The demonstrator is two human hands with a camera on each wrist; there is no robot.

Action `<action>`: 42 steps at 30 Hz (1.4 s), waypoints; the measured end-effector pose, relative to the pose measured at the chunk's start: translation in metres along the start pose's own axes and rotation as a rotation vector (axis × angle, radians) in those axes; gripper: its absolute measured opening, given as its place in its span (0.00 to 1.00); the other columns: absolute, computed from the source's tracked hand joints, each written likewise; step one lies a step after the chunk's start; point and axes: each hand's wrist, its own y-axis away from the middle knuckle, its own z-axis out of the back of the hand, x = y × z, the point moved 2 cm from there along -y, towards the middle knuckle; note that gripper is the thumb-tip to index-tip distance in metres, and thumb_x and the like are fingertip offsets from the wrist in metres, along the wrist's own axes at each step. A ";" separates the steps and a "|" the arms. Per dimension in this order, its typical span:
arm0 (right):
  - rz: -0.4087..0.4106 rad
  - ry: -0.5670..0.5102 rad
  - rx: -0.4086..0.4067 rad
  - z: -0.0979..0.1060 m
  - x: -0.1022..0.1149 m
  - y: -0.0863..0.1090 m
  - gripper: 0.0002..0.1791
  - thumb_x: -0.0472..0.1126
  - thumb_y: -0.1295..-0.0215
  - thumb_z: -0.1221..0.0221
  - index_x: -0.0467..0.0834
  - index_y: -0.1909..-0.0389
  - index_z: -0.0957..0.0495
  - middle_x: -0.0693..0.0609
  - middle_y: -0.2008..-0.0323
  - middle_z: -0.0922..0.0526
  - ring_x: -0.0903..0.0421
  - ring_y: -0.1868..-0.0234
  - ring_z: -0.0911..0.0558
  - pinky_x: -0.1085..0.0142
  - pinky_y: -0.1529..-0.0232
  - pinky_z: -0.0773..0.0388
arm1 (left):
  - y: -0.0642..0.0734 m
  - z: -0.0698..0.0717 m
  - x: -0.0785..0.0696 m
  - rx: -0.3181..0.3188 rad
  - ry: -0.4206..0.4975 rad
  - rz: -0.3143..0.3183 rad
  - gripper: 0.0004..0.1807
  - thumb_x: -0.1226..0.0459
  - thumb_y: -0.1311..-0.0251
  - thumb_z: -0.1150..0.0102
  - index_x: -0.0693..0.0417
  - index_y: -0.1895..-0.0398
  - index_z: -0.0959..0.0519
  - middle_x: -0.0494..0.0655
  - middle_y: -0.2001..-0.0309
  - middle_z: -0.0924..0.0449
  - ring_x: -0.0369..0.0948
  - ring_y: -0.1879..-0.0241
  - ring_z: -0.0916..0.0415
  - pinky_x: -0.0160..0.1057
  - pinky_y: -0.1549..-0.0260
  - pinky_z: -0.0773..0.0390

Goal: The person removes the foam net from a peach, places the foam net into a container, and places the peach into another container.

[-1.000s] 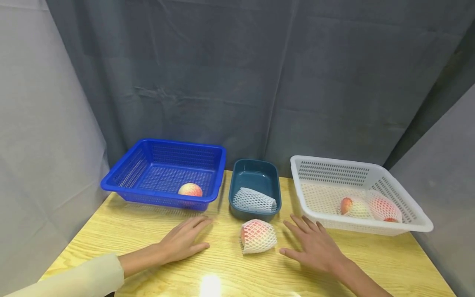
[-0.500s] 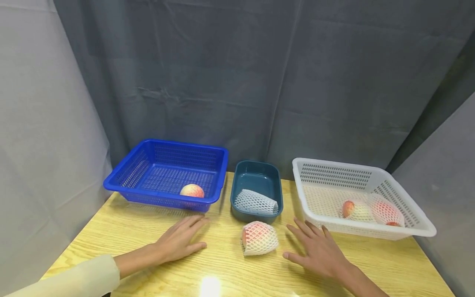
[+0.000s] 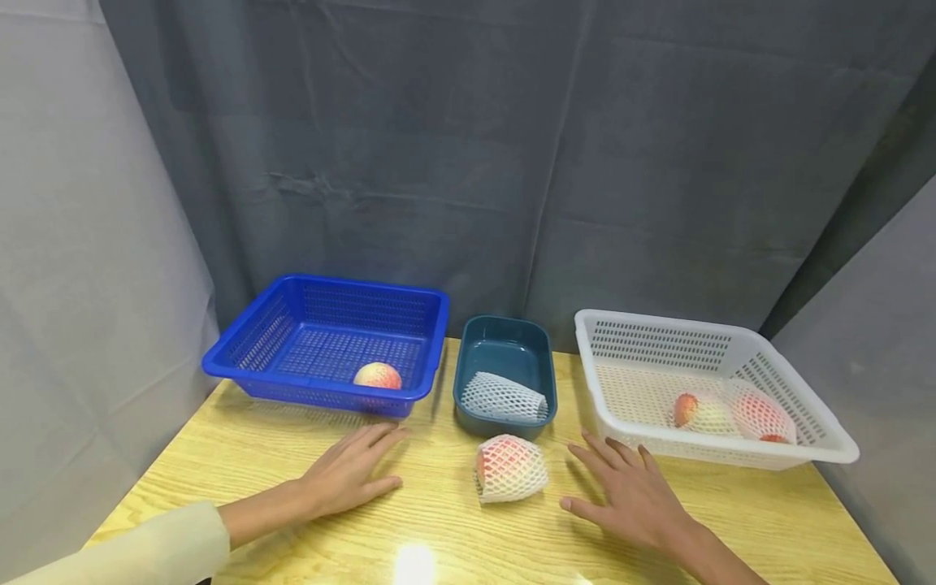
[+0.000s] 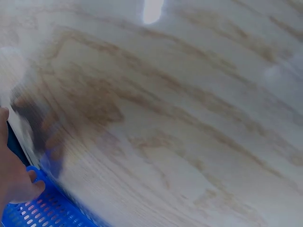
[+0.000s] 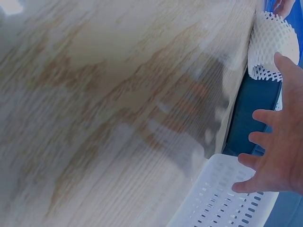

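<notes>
A peach in a white foam net (image 3: pixel 512 470) lies on the wooden table between the two hands. To its left, the left hand (image 3: pixel 353 471) is spread with fingers straight and holds nothing, in front of the blue basket (image 3: pixel 322 386). On the other side, the right hand (image 3: pixel 629 496) has its fingers spread and is likewise bare, just in front of the white basket (image 3: pixel 720 447). The right wrist view shows the netted peach (image 5: pixel 272 40) beyond the right thumb. Only part of the left hand (image 4: pixel 16 177) enters the left wrist view.
Inside the blue basket sits a bare peach (image 3: pixel 378 375). The dark teal tray (image 3: pixel 506 353) behind the netted peach holds a loose white foam net (image 3: pixel 504 396). Two netted peaches, one pale (image 3: pixel 708 414) and one redder (image 3: pixel 762 413), lie in the white basket. A grey curtain (image 3: pixel 468 162) hangs behind.
The left hand has drifted slightly left and the right hand slightly right, away from the netted peach. The other things stay put, apart from a small shift of the head view.
</notes>
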 end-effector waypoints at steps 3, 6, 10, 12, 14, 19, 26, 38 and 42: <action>0.007 0.001 -0.008 -0.002 -0.001 -0.001 0.43 0.74 0.40 0.44 0.49 0.32 0.26 0.43 0.32 0.30 0.34 0.37 0.29 0.31 0.44 0.35 | 0.000 -0.001 0.000 0.003 -0.003 0.007 0.37 0.51 0.39 0.32 0.57 0.30 0.31 0.57 0.37 0.28 0.53 0.39 0.28 0.56 0.41 0.28; 0.017 -0.024 -0.018 -0.004 -0.001 -0.004 0.44 0.73 0.41 0.42 0.48 0.31 0.28 0.42 0.32 0.30 0.34 0.37 0.29 0.34 0.44 0.33 | -0.001 -0.002 0.000 -0.005 -0.010 0.007 0.37 0.50 0.39 0.33 0.57 0.31 0.30 0.56 0.36 0.28 0.52 0.39 0.29 0.55 0.41 0.28; 0.041 -0.077 -0.046 -0.004 0.002 -0.008 0.45 0.71 0.43 0.38 0.48 0.31 0.28 0.42 0.33 0.29 0.34 0.38 0.28 0.36 0.46 0.28 | -0.004 -0.003 -0.002 -0.025 -0.003 -0.006 0.38 0.50 0.41 0.31 0.57 0.32 0.29 0.56 0.37 0.27 0.52 0.39 0.28 0.55 0.43 0.26; 0.049 -0.099 -0.056 -0.003 0.004 -0.009 0.45 0.69 0.44 0.35 0.47 0.32 0.29 0.43 0.34 0.29 0.35 0.38 0.28 0.37 0.48 0.26 | -0.005 -0.003 -0.004 -0.029 0.007 -0.014 0.37 0.50 0.41 0.31 0.57 0.32 0.29 0.56 0.37 0.27 0.52 0.39 0.28 0.55 0.43 0.26; 0.059 -0.114 -0.060 -0.003 0.006 -0.011 0.45 0.67 0.46 0.32 0.47 0.32 0.29 0.43 0.34 0.28 0.36 0.38 0.28 0.37 0.49 0.25 | -0.007 -0.003 -0.005 -0.024 0.018 -0.014 0.37 0.50 0.41 0.31 0.57 0.32 0.30 0.55 0.37 0.28 0.51 0.39 0.29 0.55 0.43 0.26; 0.096 -0.161 -0.076 -0.003 0.013 -0.017 0.47 0.63 0.50 0.27 0.48 0.31 0.30 0.44 0.34 0.28 0.39 0.37 0.28 0.38 0.45 0.27 | -0.013 -0.006 -0.010 -0.032 0.027 -0.039 0.38 0.49 0.40 0.33 0.58 0.31 0.30 0.56 0.35 0.28 0.51 0.38 0.29 0.54 0.42 0.27; 0.159 -0.217 -0.098 -0.004 0.025 -0.023 0.48 0.60 0.53 0.24 0.45 0.32 0.29 0.45 0.35 0.27 0.42 0.38 0.27 0.42 0.44 0.27 | -0.025 -0.010 -0.020 -0.049 0.035 -0.088 0.38 0.50 0.39 0.33 0.60 0.31 0.30 0.57 0.35 0.29 0.52 0.37 0.30 0.55 0.41 0.28; 0.169 -0.279 -0.019 -0.005 0.042 -0.035 0.51 0.58 0.52 0.24 0.47 0.28 0.34 0.43 0.31 0.32 0.42 0.35 0.29 0.43 0.41 0.27 | -0.041 -0.017 -0.040 0.001 0.062 -0.085 0.38 0.48 0.38 0.35 0.58 0.30 0.31 0.55 0.34 0.30 0.54 0.35 0.33 0.55 0.38 0.31; 0.196 -0.291 0.018 -0.005 0.048 -0.041 0.50 0.56 0.50 0.25 0.47 0.26 0.35 0.44 0.29 0.35 0.41 0.34 0.30 0.43 0.41 0.27 | -0.045 -0.018 -0.046 0.020 0.067 -0.077 0.38 0.47 0.37 0.36 0.56 0.29 0.32 0.55 0.33 0.31 0.53 0.35 0.33 0.56 0.38 0.31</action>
